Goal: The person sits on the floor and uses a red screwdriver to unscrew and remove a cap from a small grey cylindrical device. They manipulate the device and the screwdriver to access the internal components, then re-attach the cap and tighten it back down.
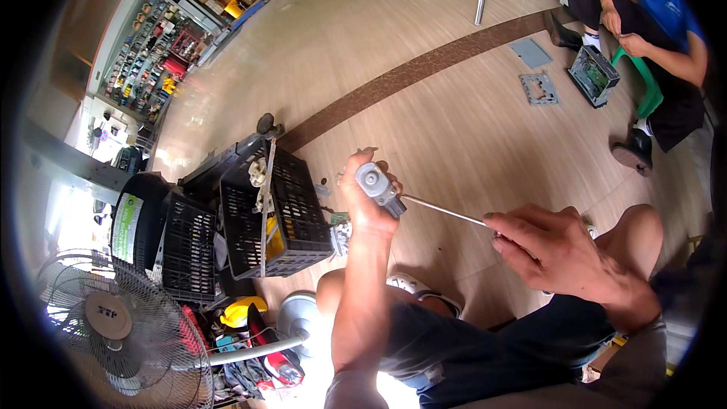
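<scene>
My left hand (366, 208) is wrapped round a small electric motor (373, 179) with a rounded silver-grey metal housing and a dark plastic block (394, 207) at its lower end. In my right hand (556, 254) is a screwdriver, its handle mostly hidden by my fingers. The long thin screwdriver shaft (447, 212) points left, and its tip meets or lies right beside the dark block; I cannot tell which. Both hands are held above my lap, over the tiled floor.
Black plastic crates (284, 208) stand at the left, behind a standing fan (113, 326) and a pile of tools (265, 360). At the far right a seated person (659, 23) works near an opened metal device (594, 76); a flat metal plate (538, 89) lies beside it.
</scene>
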### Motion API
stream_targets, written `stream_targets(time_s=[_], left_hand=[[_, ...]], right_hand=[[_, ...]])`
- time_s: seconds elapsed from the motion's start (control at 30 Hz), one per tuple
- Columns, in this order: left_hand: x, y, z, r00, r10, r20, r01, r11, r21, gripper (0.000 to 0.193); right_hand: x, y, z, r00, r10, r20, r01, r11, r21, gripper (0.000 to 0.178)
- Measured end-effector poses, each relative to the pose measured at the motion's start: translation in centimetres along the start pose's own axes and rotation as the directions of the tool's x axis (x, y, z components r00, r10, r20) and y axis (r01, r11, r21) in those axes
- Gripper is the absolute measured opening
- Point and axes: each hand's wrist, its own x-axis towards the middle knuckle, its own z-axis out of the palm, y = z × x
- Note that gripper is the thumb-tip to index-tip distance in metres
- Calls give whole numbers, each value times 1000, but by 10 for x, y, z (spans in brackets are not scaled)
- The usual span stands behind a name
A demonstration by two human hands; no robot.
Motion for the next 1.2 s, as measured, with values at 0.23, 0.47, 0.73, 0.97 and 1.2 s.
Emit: stream_targets(time_s=[0.23, 0.47, 0.73, 0.97, 1.2], left_hand=[[-2, -1, 5, 996, 71, -48, -68, 995, 70, 21], [-1, -2, 1, 990, 131, -60, -124, 986, 108, 21], [2, -4, -2, 980, 193, -51, -184, 972, 147, 28], [2, -7, 0, 975, 215, -51, -202, 962, 186, 34], [-5, -8, 10, 974, 218, -58, -204, 961, 187, 34]], right_hand=[[4, 0, -2, 999, -16, 32, 17, 999, -49, 29], [5, 0, 2, 999, -32, 37, 34, 998, -47, 29], [5, 2, 3, 998, -48, 34, 50, 997, -63, 30], [5, 4, 1, 998, -44, 41, 47, 996, -74, 30], [3, 5, -2, 996, -72, 48, 77, 989, -125, 31]])
